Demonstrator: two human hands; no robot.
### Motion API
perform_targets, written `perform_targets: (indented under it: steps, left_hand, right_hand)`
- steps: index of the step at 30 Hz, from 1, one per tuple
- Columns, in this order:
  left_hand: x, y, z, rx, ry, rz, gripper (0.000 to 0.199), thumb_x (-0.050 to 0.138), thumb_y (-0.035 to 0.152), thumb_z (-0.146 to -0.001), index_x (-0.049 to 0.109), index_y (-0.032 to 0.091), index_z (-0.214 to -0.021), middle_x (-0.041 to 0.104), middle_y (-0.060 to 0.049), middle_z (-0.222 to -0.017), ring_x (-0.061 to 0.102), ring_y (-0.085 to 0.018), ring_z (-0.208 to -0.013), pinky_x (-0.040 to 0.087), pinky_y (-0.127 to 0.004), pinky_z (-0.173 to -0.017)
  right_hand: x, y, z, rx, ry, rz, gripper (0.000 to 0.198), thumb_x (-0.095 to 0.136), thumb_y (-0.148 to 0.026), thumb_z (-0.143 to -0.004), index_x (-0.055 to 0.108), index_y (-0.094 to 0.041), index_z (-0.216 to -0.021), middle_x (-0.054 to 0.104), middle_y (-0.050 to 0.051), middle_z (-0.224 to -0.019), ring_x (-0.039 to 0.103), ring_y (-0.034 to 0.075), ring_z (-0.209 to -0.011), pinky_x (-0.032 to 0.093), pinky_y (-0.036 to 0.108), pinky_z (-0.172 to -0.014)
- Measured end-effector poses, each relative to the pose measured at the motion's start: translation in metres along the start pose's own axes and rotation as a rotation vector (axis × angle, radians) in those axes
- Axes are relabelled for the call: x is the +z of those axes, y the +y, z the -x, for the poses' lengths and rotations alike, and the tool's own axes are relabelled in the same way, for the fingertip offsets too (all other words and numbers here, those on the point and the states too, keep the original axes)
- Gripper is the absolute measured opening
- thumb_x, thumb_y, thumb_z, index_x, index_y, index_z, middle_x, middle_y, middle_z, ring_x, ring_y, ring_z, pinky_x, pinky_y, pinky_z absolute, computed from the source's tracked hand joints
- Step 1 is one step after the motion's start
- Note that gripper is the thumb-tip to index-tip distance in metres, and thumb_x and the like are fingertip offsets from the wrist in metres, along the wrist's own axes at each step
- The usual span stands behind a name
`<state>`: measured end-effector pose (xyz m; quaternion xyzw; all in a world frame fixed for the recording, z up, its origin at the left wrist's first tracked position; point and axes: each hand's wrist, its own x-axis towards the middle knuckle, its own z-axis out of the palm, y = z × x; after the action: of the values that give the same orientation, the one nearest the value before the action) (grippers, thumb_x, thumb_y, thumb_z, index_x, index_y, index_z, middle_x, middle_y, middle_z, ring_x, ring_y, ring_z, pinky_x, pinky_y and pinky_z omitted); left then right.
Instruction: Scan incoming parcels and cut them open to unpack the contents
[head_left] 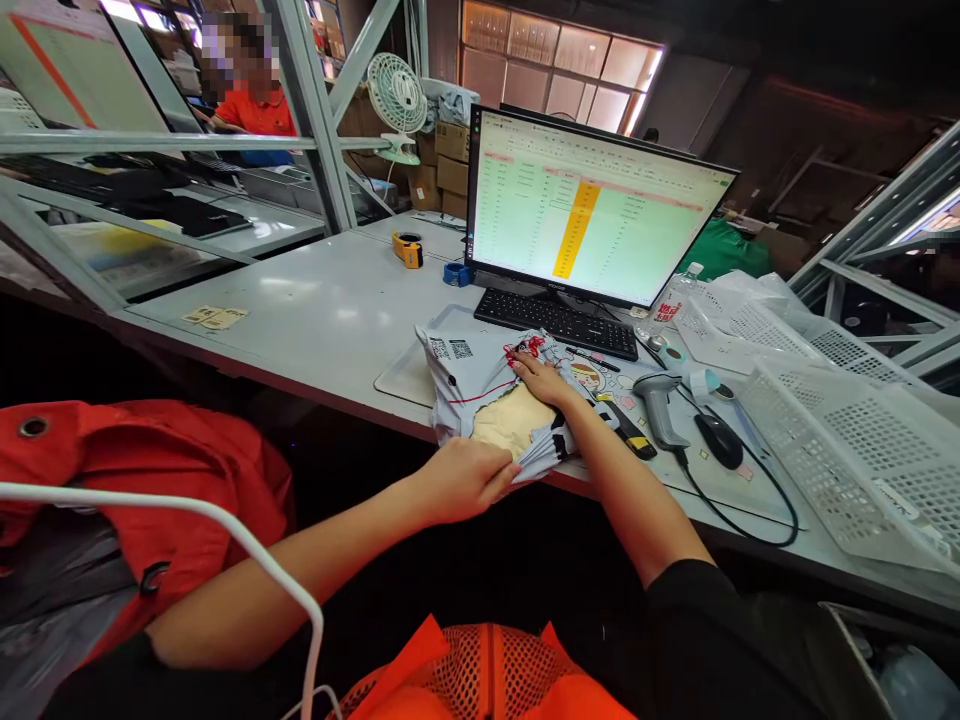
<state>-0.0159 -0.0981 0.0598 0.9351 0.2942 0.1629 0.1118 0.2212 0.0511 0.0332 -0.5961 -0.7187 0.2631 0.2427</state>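
A grey plastic mailer bag [469, 365] lies at the table's front edge, torn open along its near side. Pale yellow cloth-like stuff [510, 418] shows through the tear. My left hand [469, 478] is closed on the bag's near edge, with the plastic bunched beside its fingers. Flat on top of the bag, near a red printed mark, rests my right hand [541, 382], its fingers stretched out. A black and yellow box cutter [634, 435] lies just right of the bag.
Right of the bag are a barcode scanner [661, 410], a mouse [718, 440] and white perforated baskets [862, 460]. Behind it stand a keyboard [555, 322] and a monitor [592, 210]. A red sack [187, 480] hangs at left. A person [259, 105] sits beyond the metal frame.
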Motion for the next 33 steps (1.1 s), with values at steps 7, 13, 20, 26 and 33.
perform_targets:
  steps: [7,13,20,26,33]
  left_hand:
    - [-0.027,-0.035,-0.072,-0.133,0.068,0.079,0.03,0.047,0.024,-0.101,0.075,0.019,-0.109,0.078,-0.008,-0.11,0.071,-0.025,-0.102,0.053,-0.034,-0.092]
    - [0.003,-0.049,-0.114,-0.164,-0.018,-0.103,0.031,0.058,0.03,-0.098,0.074,0.012,-0.118,0.069,-0.018,-0.128,0.064,-0.033,-0.121,0.049,-0.043,-0.107]
    - [0.02,-0.057,-0.102,-0.295,0.008,-0.103,0.057,0.054,0.048,-0.102,0.053,0.014,-0.147,0.052,-0.019,-0.153,0.051,-0.035,-0.139,0.045,-0.047,-0.113]
    - [0.007,-0.068,-0.111,-0.384,-0.144,-0.069,0.086,0.059,0.073,-0.092,0.046,0.013,-0.152,0.051,-0.022,-0.154,0.052,-0.041,-0.138,0.043,-0.049,-0.113]
    - [-0.012,-0.019,-0.07,-0.222,0.015,-0.114,0.047,0.054,0.052,-0.105,0.066,0.014,-0.13,0.065,-0.016,-0.142,0.059,-0.033,-0.133,0.048,-0.042,-0.109]
  right_hand:
    - [-0.03,-0.009,0.011,-0.029,0.062,-0.069,0.049,0.045,-0.022,-0.1,0.065,-0.01,-0.144,0.063,0.013,-0.148,0.059,0.022,-0.138,0.039,0.038,-0.122]
    - [-0.04,-0.016,0.025,-0.048,0.08,0.041,0.045,0.055,-0.013,-0.091,0.075,-0.015,-0.131,0.075,0.008,-0.129,0.067,0.023,-0.124,0.045,0.038,-0.116]
    - [-0.066,0.014,0.1,0.136,0.407,0.426,0.039,0.052,-0.017,-0.099,0.07,-0.015,-0.134,0.072,0.013,-0.131,0.068,0.027,-0.118,0.05,0.038,-0.106]
    - [-0.065,0.056,0.158,0.4,0.184,0.763,0.046,0.05,-0.028,-0.105,0.057,-0.011,-0.147,0.065,0.02,-0.134,0.063,0.034,-0.12,0.049,0.043,-0.103]
    - [-0.06,0.069,0.172,0.408,0.374,0.686,0.05,0.037,-0.031,-0.109,0.052,-0.011,-0.152,0.064,0.022,-0.128,0.065,0.034,-0.114,0.05,0.043,-0.096]
